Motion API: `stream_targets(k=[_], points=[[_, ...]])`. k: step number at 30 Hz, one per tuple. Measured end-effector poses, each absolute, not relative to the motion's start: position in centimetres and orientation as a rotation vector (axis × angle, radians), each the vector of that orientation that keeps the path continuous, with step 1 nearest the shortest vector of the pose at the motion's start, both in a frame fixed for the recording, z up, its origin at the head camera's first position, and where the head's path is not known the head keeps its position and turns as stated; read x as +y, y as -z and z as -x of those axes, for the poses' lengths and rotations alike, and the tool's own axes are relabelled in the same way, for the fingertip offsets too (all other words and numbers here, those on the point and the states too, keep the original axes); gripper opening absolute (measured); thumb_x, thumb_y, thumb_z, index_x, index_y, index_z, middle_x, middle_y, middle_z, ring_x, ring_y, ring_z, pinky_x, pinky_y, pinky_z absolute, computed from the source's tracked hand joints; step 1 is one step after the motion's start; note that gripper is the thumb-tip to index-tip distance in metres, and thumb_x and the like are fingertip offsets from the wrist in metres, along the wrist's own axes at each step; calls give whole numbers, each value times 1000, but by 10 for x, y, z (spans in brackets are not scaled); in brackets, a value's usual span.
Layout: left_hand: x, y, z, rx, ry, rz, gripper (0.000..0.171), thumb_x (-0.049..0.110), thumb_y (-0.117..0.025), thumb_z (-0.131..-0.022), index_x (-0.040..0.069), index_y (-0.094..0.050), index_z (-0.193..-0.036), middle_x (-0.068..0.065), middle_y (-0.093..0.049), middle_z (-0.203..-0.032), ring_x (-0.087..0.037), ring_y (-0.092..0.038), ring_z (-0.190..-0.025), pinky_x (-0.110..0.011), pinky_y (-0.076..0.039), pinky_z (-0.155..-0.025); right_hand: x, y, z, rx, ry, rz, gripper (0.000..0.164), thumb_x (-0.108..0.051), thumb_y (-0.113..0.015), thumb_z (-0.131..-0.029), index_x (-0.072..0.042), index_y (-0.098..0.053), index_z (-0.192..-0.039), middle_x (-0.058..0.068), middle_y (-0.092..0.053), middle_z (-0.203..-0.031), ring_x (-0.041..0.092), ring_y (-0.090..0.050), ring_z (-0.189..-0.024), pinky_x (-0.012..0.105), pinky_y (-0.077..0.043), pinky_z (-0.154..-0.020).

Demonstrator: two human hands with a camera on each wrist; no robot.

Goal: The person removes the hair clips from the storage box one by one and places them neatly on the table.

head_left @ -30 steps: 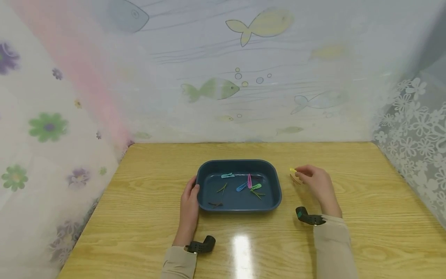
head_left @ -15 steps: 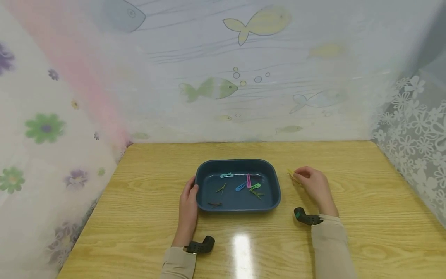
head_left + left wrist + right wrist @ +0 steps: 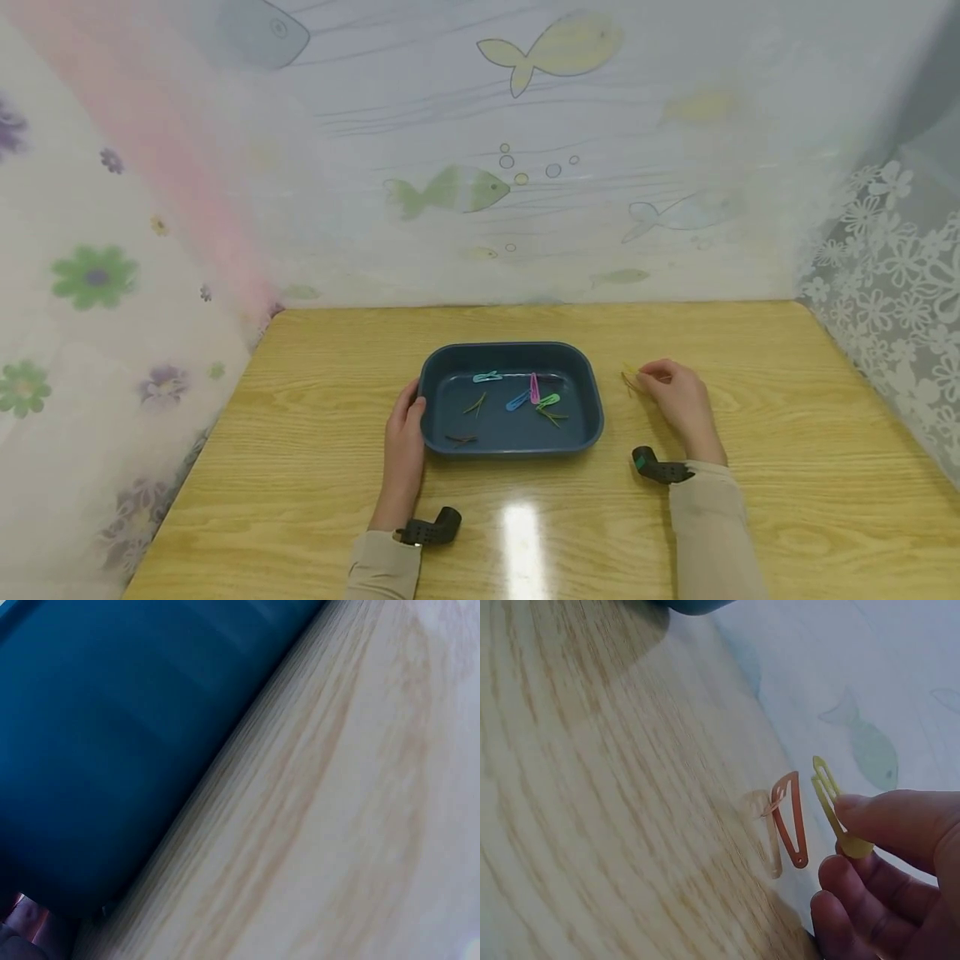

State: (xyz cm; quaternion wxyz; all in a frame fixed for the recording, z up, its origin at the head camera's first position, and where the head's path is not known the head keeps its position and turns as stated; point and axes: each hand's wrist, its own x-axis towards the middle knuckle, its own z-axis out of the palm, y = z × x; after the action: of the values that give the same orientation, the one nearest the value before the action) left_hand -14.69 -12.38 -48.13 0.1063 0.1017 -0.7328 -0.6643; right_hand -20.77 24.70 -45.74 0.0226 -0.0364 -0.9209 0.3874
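- Right wrist view: the right hand point(image 3: 900, 892) holds a yellow clip point(image 3: 853, 846) by its broad end, pinched between thumb and forefinger; the narrow end projects free, past the thumb.
- Same view: an orange-brown clip point(image 3: 797, 829) is just beside the yellow clip, with a gap between them. A paler double of it shows alongside; whether shadow, reflection or a second piece cannot be told.
- Head view: the right hand is beside the right end of a dark blue tray point(image 3: 480, 357), outside it, over the wooden bench point(image 3: 300, 467). Clearance above the bench cannot be judged.
- Same view: inside the tray are a light blue clip point(image 3: 487, 377), a pink clip point(image 3: 535, 389), a blue clip point(image 3: 517, 401) and a green clip point(image 3: 551, 400), among thinner olive and brown pieces.
- Same view: the left hand point(image 3: 405, 437) is at the tray's left end, thumb by the rim.
- Left wrist view: mostly tray wall and bench; whether the left fingers curl round the tray cannot be told.
- Finding, by judgement: step in hand is handling the yellow clip outside the tray, pick-up or setting-down undetermined. The next move calls for a firm pinch; a transfer into the tray would require lifting over its right rim.
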Motion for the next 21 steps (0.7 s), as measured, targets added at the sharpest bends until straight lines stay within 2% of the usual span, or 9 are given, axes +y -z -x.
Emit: stream_targets(k=[6,13,21], points=[[-124,482,147,-2162,1962,-311,35,31,-38,-95,25,-46,-129,10,-43,-131,-7,-34,-123,-34,-26,-102,248,459,207,-2844,-1208,128,32,-32,-52,-89,-6,-59,-108,14,-58,-104,27,-52,-92,38,-40,-72],[-124,482,147,-2150,1974,-294,36,29,-38,-95,21,-45,-130,5,-42,-133,-11,-33,-124,-36,-26,-103,250,459,207,-2858,-1202,128,32,-29,-51,-90,-5,-59,-110,16,-58,-103,29,-51,-91,39,-39,-72],[-124,482,147,-2139,2007,-303,36,30,-38,-95,21,-45,-130,6,-41,-133,-10,-32,-125,-35,-25,-103,250,461,208,-2866,-1185,117,30,-26,-51,-90,-5,-60,-110,17,-58,-105,31,-51,-94,42,-39,-76]])
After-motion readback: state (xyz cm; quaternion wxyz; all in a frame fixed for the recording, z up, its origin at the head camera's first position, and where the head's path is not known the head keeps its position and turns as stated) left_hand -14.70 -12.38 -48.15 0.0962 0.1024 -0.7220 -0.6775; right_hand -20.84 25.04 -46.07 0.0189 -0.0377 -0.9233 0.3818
